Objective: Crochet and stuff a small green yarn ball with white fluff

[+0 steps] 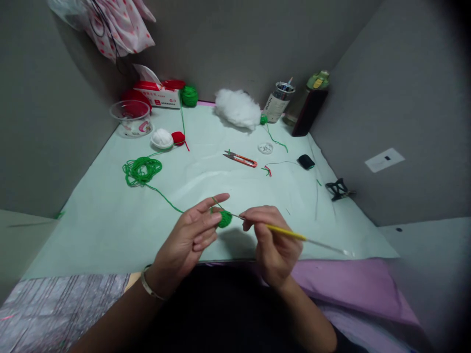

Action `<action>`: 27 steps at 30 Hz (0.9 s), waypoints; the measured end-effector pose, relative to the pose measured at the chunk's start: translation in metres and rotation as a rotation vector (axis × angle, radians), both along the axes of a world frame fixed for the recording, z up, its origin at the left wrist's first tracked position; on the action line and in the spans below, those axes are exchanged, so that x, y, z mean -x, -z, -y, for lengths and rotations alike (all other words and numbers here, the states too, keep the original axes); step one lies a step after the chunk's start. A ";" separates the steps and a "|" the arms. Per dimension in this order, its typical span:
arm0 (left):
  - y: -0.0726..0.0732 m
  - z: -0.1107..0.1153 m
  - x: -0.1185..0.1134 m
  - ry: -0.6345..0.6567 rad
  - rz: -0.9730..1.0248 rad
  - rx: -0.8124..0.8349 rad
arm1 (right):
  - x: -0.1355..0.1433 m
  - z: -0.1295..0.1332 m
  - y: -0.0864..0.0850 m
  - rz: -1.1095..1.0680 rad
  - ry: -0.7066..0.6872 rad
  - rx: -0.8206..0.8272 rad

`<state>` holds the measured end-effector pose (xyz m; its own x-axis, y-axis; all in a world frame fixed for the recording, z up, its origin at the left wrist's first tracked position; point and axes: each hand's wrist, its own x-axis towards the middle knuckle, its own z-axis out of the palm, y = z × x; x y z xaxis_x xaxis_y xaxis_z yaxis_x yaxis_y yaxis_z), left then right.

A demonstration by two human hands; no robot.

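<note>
Between the thumb and fingers of my left hand (196, 228) is a small green crochet piece (224, 219), held above the near part of the table. A strand of green yarn (164, 197) passes over the raised index finger and runs back to a loose green coil (142, 171) on the left. My right hand (274, 240) is closed around a crochet hook (285, 232) with a yellow handle. The thin metal tip of the hook reaches the right edge of the crochet piece; whether it is inside a stitch I cannot tell.
Orange thread snips (241, 159) lie mid-table, beside yarn scraps (268, 171) and a small clear dish (265, 147). White stuffing (237, 109), a can of tools (278, 102) and a bottle (309, 105) stand behind. At left are a plastic tub (136, 119) and white yarn (162, 139). A black claw clip (340, 189) lies right.
</note>
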<state>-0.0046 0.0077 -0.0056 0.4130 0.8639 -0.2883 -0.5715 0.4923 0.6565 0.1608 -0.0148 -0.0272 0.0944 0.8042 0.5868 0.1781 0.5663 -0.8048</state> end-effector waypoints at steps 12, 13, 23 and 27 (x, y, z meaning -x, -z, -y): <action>0.001 0.005 -0.006 -0.074 -0.216 -0.220 | 0.006 -0.006 -0.007 -0.183 -0.144 0.148; 0.001 0.004 -0.005 -0.053 -0.192 -0.198 | 0.006 -0.007 -0.007 -0.209 -0.163 0.160; -0.003 -0.001 0.002 0.150 0.072 -0.046 | -0.005 -0.020 -0.011 -0.521 -0.247 0.440; 0.002 0.002 -0.005 -0.019 -0.168 -0.213 | 0.002 -0.015 -0.008 -0.338 -0.213 0.292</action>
